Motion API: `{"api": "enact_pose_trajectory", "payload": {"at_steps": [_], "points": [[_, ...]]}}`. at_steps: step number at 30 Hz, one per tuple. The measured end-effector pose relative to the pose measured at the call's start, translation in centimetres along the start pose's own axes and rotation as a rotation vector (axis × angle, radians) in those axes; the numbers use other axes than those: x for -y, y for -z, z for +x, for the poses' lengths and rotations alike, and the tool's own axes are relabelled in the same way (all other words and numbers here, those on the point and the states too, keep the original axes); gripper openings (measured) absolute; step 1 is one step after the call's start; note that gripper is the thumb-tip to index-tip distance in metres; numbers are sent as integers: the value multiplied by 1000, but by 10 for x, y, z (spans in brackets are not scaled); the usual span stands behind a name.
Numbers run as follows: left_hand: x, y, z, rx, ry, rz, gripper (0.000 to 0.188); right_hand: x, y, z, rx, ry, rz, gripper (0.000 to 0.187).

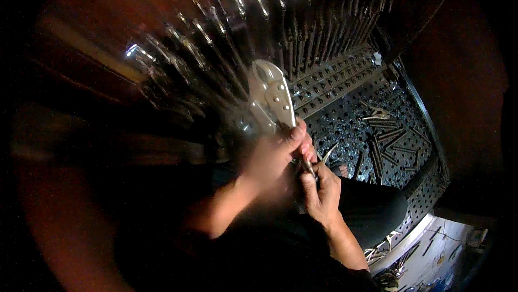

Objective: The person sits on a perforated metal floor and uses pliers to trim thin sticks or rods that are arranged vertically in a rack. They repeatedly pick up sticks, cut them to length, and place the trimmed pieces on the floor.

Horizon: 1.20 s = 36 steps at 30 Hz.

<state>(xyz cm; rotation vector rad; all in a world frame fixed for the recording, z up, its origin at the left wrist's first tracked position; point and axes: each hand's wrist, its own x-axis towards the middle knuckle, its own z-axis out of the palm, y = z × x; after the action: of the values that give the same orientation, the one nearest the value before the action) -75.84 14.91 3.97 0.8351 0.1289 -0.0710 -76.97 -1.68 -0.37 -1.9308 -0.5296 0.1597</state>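
A pair of metal locking pliers (279,96) stands up between my hands, its curved jaws pointing away from me and several rivets showing on its side plate. My left hand (270,160) is closed round the pliers below the jaws, thumb along the handle; that hand is partly blurred. Lower down, my right hand (325,192) pinches a thin metal part (309,168) at the pliers' handle end between thumb and fingers. Whether that part is the handle tip or its screw is hidden by the fingers.
Beyond my hands a rack (334,84) holds a long row of upright metal parts with shiny tips. To the right, a dark perforated metal surface (391,97) carries scattered rods (377,154) and pale plier pieces (377,113). My bent leg (372,203) lies beneath my right hand.
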Motion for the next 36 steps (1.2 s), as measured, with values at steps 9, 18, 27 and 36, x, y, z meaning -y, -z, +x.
{"api": "enact_pose_trajectory", "payload": {"at_steps": [9,18,27,36], "points": [[11,5,-1,-60,9,105,36,4,-11,-2,-41,6,-116,44],[7,-8,-8,-210,94,52,34,4,5,0,76,111,-56,31],[1,11,-20,-38,223,-102,32,-9,9,-23,241,-74,178,21],[3,5,-26,-69,139,76,35,10,-1,-24,26,111,-270,16]]}}
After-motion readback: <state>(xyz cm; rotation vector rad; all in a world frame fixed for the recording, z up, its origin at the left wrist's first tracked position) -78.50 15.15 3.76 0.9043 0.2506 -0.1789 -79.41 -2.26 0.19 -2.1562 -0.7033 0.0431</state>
